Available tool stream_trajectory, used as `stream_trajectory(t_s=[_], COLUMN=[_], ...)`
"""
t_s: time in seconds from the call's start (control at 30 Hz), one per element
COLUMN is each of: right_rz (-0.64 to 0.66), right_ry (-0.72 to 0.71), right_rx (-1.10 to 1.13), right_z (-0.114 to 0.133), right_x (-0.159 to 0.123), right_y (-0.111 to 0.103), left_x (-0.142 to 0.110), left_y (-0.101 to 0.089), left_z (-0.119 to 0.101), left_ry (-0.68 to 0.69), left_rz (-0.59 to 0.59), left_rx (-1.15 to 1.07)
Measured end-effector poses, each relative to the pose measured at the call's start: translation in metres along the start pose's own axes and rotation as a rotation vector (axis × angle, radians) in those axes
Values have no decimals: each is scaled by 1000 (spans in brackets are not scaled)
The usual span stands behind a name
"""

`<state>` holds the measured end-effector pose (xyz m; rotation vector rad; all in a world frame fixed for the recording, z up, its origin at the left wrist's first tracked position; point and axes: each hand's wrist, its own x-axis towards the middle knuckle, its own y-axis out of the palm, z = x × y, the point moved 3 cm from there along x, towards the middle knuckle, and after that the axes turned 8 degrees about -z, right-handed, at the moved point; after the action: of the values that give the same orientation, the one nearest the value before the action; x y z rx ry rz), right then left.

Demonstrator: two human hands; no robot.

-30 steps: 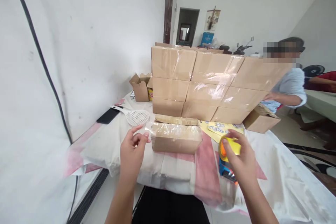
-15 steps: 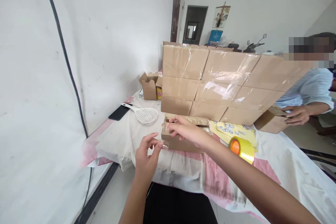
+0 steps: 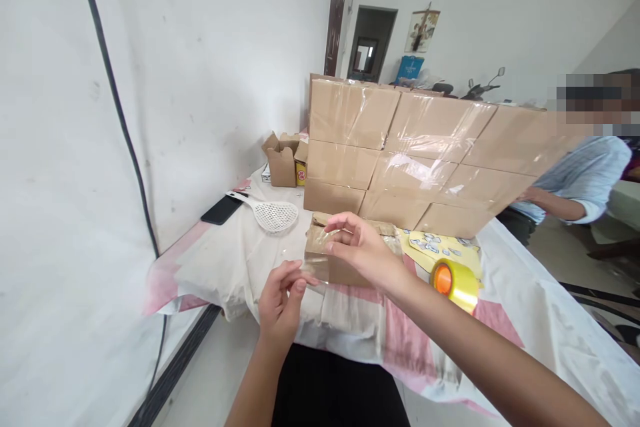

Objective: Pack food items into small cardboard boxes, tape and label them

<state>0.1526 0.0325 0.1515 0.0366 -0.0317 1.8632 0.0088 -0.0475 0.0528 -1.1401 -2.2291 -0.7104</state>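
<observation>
A small cardboard box [image 3: 350,271] lies on the cloth in front of me, with clear tape over its top. My left hand [image 3: 281,297] is at the box's near left corner, thumb and fingers closed on a strip of clear tape [image 3: 314,272] that reaches to the box. Over the box top hovers my right hand [image 3: 363,250], fingers curled and thumb apart, with nothing visible between them. It hides part of the box. A tape roll [image 3: 457,285], yellow with an orange core, rests to the right of the box.
Behind the box stands a wall of stacked, taped cartons [image 3: 390,153]. A white mesh strainer [image 3: 274,215], a black phone [image 3: 224,209] and an open carton [image 3: 283,163] are on the left. Yellow printed sheets [image 3: 445,249] lie behind the tape roll. A person [image 3: 583,173] is at the right.
My right hand has left the tape roll and crossed to the box top. The left hand has come lower at the box corner. The small carton near the other person is gone from the table.
</observation>
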Motion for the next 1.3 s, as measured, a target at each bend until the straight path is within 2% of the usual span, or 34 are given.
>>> stream_trajectory(t_s=[0.07, 0.1, 0.17, 0.23, 0.3, 0.37, 0.43, 0.57, 0.63, 0.7, 0.73, 0.77, 0.83, 0.9, 0.93, 0.97, 1.0, 1.13, 1.23, 1.3], right_rz=[-9, 12, 134, 281, 343, 273, 186, 180, 110, 14, -14, -12, 85, 321, 434, 507, 516, 288, 205, 150], right_ry=[43, 115, 294, 412, 434, 416, 313, -98, -264, -373, -382, -341, -97, 205, 299, 332, 316, 176, 95, 10], right_rx=[-99, -138, -196, -214, -169, -63, -41, -297, -385, -436, -440, -425, -361, -315, -317, -331, -346, -214, -89, -92], right_z=[-4, -9, -20, -31, -36, -36, -29, -3, 14, 30, 35, 37, 27, 3, -11, -25, -37, -66, -62, -52], right_x=[-1, -4, -12, -19, -22, -17, -10, 0, 1, 3, 4, 5, 4, -7, -14, -21, -26, -26, -17, -10], right_y=[-6, -7, -7, -5, -3, -2, -3, -8, -17, -27, -31, -34, -34, -26, -22, -18, -15, -13, -9, -6], left_x=[-1, -1, -1, -1, -3, -6, -10, -15, -15, -14, -12, -11, -8, -6, -6, -5, -6, -10, -16, -18], left_y=[0, 0, -1, 1, 4, 7, 11, 14, 14, 12, 11, 9, 6, 3, 2, 2, 3, 8, 9, 8], left_z=[2, 2, 3, 3, 2, 2, 3, 4, 6, 8, 10, 11, 14, 15, 16, 16, 16, 13, 13, 13], left_ry=[14, 15, 10, 2, -5, -17, -46, -110, -151, -191, -201, -206, -214, -219, -219, -216, -209, -176, -164, -183], left_rz=[1, 2, 10, 51, 107, 144, 142, 57, 7, -30, -40, -46, -57, -68, -67, -59, -48, 36, 111, 124], left_rx=[6, 8, -7, -85, -185, -248, -259, -277, -258, -225, -210, -197, -178, -176, -181, -188, -196, -238, -222, -169])
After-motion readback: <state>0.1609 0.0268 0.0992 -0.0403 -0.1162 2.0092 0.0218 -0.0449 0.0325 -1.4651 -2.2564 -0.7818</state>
